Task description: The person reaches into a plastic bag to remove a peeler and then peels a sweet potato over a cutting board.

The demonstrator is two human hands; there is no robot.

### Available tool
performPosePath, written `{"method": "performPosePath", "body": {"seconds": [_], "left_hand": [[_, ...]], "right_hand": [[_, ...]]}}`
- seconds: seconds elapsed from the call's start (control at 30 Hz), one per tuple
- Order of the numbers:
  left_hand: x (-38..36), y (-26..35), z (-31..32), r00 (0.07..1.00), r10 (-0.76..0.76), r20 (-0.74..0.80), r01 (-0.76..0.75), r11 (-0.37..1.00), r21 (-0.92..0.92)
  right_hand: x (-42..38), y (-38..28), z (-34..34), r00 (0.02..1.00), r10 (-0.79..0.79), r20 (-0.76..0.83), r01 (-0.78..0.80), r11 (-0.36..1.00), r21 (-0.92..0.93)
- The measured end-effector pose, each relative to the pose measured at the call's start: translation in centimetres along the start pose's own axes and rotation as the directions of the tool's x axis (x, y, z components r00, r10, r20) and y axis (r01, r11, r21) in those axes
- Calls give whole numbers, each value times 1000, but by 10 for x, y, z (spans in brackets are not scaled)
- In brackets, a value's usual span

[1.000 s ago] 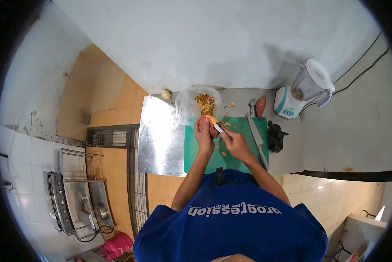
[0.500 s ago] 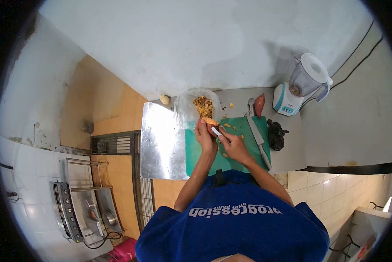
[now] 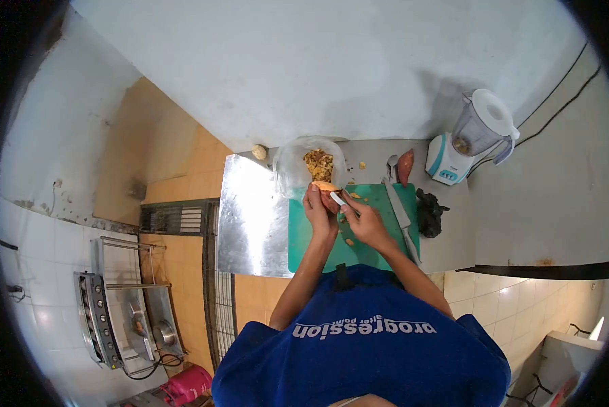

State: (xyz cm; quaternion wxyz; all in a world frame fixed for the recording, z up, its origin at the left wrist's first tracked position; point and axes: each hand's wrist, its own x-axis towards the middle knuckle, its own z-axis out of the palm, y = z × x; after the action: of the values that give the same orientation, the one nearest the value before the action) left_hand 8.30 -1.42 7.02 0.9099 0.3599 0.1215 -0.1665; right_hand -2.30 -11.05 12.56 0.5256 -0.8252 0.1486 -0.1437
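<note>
Over the green cutting board (image 3: 304, 237), my left hand (image 3: 316, 209) is closed round a reddish sweet potato (image 3: 326, 190) whose top shows peeled orange flesh. A white-handled peeler (image 3: 337, 199) is gripped in my right hand (image 3: 363, 220), against the right side of the sweet potato. Just beyond my hands sits a clear plastic-lined bowl (image 3: 285, 169) with brown and yellow pieces (image 3: 318, 165) in it. Small orange peelings (image 3: 349, 242) lie on the board. A large knife (image 3: 398, 205) rests along the board's right part.
Behind the board are a spoon (image 3: 392, 161) and another reddish sweet potato (image 3: 405, 167). A black plastic bag (image 3: 430, 211) lies right of the board, with a blender (image 3: 465, 136) behind it. A round pale item (image 3: 259, 152) sits at the back left. A stove (image 3: 99, 319) stands far left.
The peeler in my right hand has shifted and tilted slightly against the sweet potato. My left hand keeps its hold. The whole view has moved a little.
</note>
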Motion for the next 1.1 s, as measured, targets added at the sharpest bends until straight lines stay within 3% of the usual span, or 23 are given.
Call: {"method": "performPosePath", "body": {"seconds": [0.1, 0.17, 0.3, 0.47, 0.57, 0.73, 0.9, 0.93, 1.0, 1.03, 1.1], "left_hand": [[-9, 2, 8, 998, 39, -44, -37, 999, 34], [-10, 0, 7, 998, 47, -35, -46, 998, 47], [-10, -3, 6, 991, 106, -83, -100, 992, 74], [-14, -4, 13, 988, 108, -111, -99, 992, 82], [-14, -4, 15, 987, 115, -109, -106, 991, 79], [-12, -4, 18, 986, 108, -125, -104, 994, 45], [11, -8, -11, 998, -58, 8, 57, 996, 71], [15, -6, -11, 998, -56, 9, 56, 996, 71], [23, 2, -6, 985, -81, -153, 89, 995, 49], [18, 9, -2, 985, -82, -151, 90, 995, 48], [12, 19, 5, 995, -97, 6, 97, 994, -39]], "right_hand": [[-7, 3, 3, 998, -47, -33, 46, 999, -16], [-11, 2, 4, 998, 51, 38, -52, 998, 22], [-14, 8, 9, 999, 30, 16, -30, 999, 30], [-11, 0, 5, 981, 171, 87, -177, 981, 74], [-11, 5, 9, 993, 116, 32, -118, 991, 57], [-13, 7, 9, 988, 148, 49, -150, 988, 35], [-18, 7, 6, 983, 172, 64, -174, 984, 29], [-22, 7, 7, 976, 181, 120, -177, 983, -43], [-32, 6, 8, 966, 193, 174, -175, 978, -113], [-37, 6, 7, 971, 180, 158, -162, 979, -124], [-31, 10, -1, 976, 157, 149, -135, 979, -149]]}}
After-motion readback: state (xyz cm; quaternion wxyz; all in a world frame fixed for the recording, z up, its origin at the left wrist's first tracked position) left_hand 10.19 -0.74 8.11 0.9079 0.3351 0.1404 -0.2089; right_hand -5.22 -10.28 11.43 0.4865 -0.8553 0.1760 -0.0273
